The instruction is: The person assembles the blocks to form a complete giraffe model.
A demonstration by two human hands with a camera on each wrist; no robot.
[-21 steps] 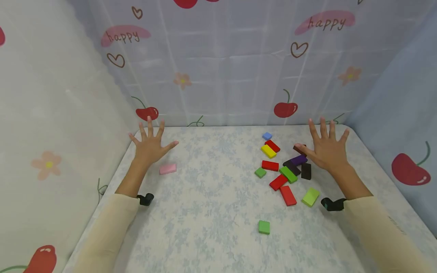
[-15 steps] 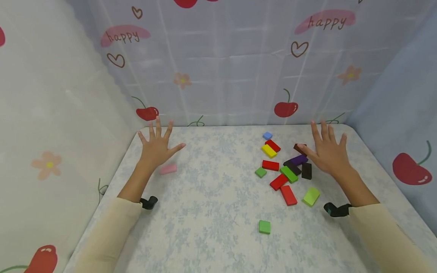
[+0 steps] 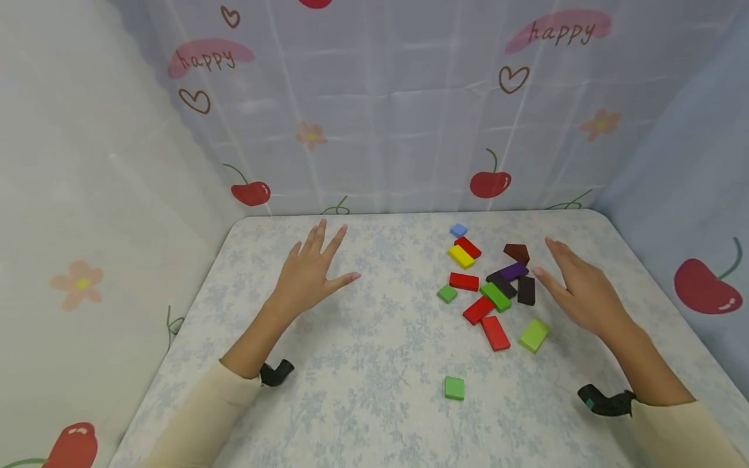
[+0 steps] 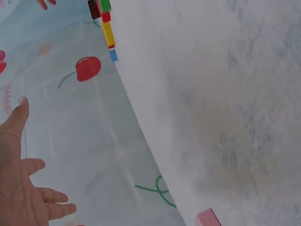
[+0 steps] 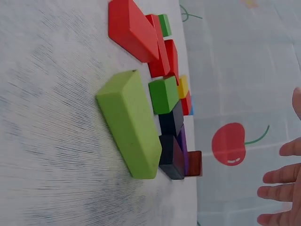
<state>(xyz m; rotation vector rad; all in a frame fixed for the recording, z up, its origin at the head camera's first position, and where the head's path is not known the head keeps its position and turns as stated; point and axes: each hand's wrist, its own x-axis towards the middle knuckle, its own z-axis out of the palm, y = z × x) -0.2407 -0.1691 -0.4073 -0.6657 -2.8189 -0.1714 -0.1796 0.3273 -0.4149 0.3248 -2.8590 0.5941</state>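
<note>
My left hand [image 3: 304,276] is held over the left part of the table, fingers extended and thumb out to the right, holding nothing. It hides a pink block in the head view; that pink block [image 4: 208,218] shows at the bottom of the left wrist view. On the right, my right hand [image 3: 588,296] hovers edge-on beside the scattered blocks, also holding nothing. Nearest it are a black block [image 3: 526,290], a dark brown block [image 3: 517,253] and a lime block [image 3: 534,335]. A purple block [image 3: 513,271] lies against another black block [image 3: 499,284].
Red blocks [image 3: 495,333], a yellow block [image 3: 461,256], a green block [image 3: 496,297] and a small blue block [image 3: 458,230] lie around the cluster. One small green block [image 3: 454,388] sits apart, nearer the front. Printed curtains [image 3: 386,117] stand behind the patterned tabletop [image 3: 363,351] and along both sides.
My left hand has moved right and a little nearer, now covering the pink block in the head view. My right hand has drawn right and back, its spread fingers coming together as it turned.
</note>
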